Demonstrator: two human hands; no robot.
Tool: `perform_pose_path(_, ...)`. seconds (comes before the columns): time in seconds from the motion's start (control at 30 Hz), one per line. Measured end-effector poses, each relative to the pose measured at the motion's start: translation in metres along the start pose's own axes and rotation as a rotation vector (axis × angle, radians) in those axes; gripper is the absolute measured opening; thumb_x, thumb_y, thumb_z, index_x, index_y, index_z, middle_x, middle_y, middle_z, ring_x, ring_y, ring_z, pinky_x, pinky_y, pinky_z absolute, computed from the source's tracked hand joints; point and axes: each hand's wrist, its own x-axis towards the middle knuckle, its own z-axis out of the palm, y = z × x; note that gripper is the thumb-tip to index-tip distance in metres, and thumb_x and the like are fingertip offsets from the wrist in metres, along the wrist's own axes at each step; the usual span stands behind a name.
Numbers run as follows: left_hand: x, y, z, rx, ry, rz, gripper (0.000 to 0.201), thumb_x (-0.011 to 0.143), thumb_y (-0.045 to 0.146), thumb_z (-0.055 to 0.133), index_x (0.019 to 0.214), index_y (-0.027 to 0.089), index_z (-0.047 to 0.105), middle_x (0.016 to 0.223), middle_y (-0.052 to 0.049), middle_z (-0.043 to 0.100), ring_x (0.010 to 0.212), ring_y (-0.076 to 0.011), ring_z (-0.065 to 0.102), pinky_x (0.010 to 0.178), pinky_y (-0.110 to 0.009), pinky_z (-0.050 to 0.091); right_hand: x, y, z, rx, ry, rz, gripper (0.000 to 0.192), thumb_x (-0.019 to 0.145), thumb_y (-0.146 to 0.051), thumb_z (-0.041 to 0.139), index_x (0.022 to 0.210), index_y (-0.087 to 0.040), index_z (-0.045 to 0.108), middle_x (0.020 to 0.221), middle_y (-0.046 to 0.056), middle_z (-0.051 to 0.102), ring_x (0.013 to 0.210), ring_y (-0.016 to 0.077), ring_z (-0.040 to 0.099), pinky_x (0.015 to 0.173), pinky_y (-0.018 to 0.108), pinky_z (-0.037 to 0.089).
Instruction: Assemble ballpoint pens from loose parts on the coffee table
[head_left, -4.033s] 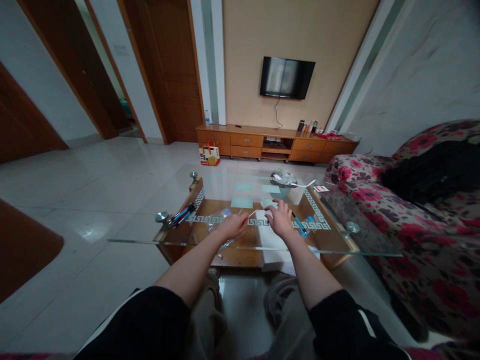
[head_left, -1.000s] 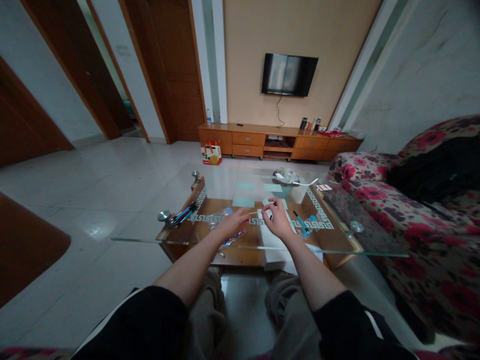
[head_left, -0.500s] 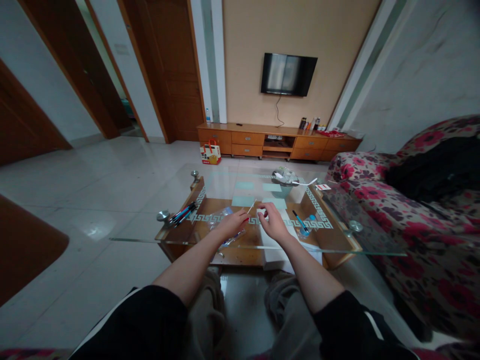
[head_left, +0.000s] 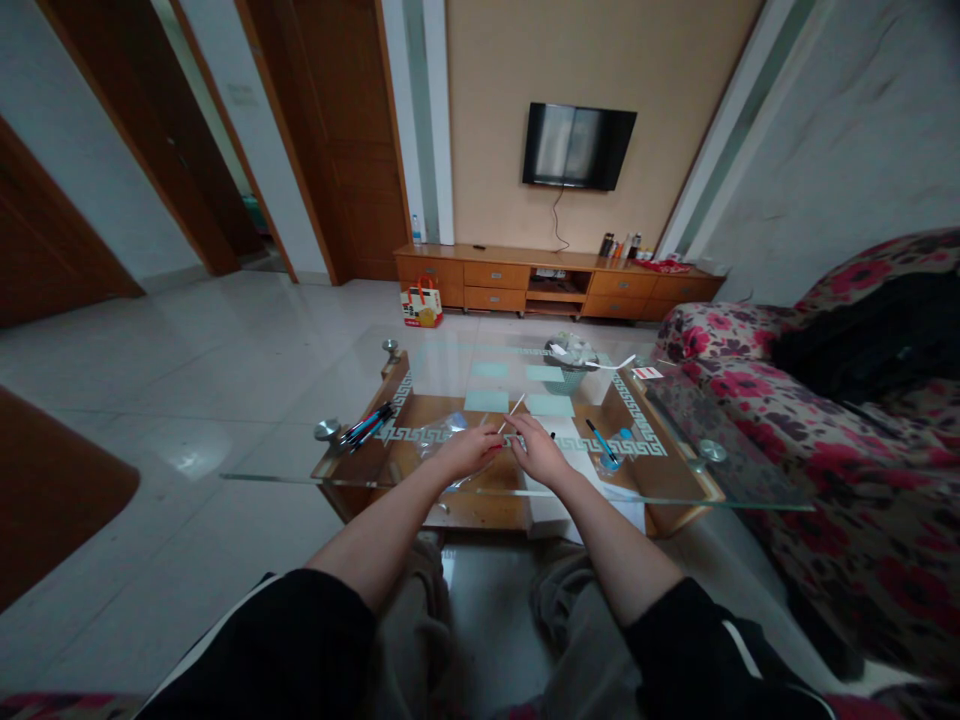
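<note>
A seated person works over a glass coffee table (head_left: pixel 675 478). The left hand (head_left: pixel 469 450) pinches the red end of a thin white pen refill (head_left: pixel 510 415), which slants up and away above the table's middle. The right hand (head_left: pixel 536 450) is just beside it, fingers curled together; whether it grips anything cannot be told. A clear plastic bag (head_left: pixel 439 437) lies left of the hands, a bundle of pens (head_left: pixel 365 427) farther left, and a blue pen (head_left: pixel 600 440) to the right.
</note>
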Motion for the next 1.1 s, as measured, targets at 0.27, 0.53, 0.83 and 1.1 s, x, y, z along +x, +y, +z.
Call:
perform_pose_path(0.27, -0.003, -0.006, 0.002, 0.041, -0.026, -0.089, 0.017, 0.095, 0.023, 0.051, 0.104, 0.022, 0.065, 0.101, -0.005, 0.063, 0.089, -0.0166, 0.062, 0.073, -0.024, 0.046, -0.004, 0.000, -0.014, -0.108, -0.069, 0.174, 0.034, 0.085, -0.024, 0.067, 0.119, -0.018, 0.065, 0.110, 0.009, 0.064, 0.098, 0.0200, 0.058, 0.090, 0.031, 0.045)
perform_pose_path(0.53, -0.004, -0.004, -0.001, 0.034, -0.042, -0.111, 0.017, 0.096, 0.023, 0.050, 0.105, 0.022, 0.064, 0.101, -0.004, 0.063, 0.088, -0.0159, 0.061, 0.071, -0.024, 0.046, -0.005, 0.002, -0.012, -0.248, -0.293, 0.226, 0.023, 0.091, -0.029, 0.062, 0.109, -0.020, 0.073, 0.103, 0.009, 0.067, 0.097, 0.0206, 0.061, 0.086, 0.027, 0.042)
perform_pose_path(0.83, -0.004, -0.004, -0.003, 0.011, -0.060, -0.126, 0.025, 0.095, 0.022, 0.050, 0.116, 0.025, 0.064, 0.104, -0.004, 0.066, 0.094, -0.0177, 0.063, 0.078, -0.026, 0.049, -0.005, 0.003, -0.010, -0.385, -0.373, 0.289, 0.022, 0.094, -0.028, 0.057, 0.109, -0.023, 0.072, 0.108, 0.009, 0.066, 0.107, 0.0220, 0.057, 0.086, 0.027, 0.041)
perform_pose_path(1.1, -0.005, -0.006, 0.001, -0.011, -0.033, -0.118, 0.039, 0.092, 0.014, 0.047, 0.129, 0.022, 0.058, 0.116, -0.008, 0.065, 0.105, -0.0195, 0.062, 0.092, -0.030, 0.049, -0.008, 0.006, -0.007, -0.374, -0.373, 0.331, 0.024, 0.093, -0.026, 0.056, 0.111, -0.023, 0.072, 0.111, 0.010, 0.063, 0.107, 0.0222, 0.058, 0.086, 0.029, 0.042)
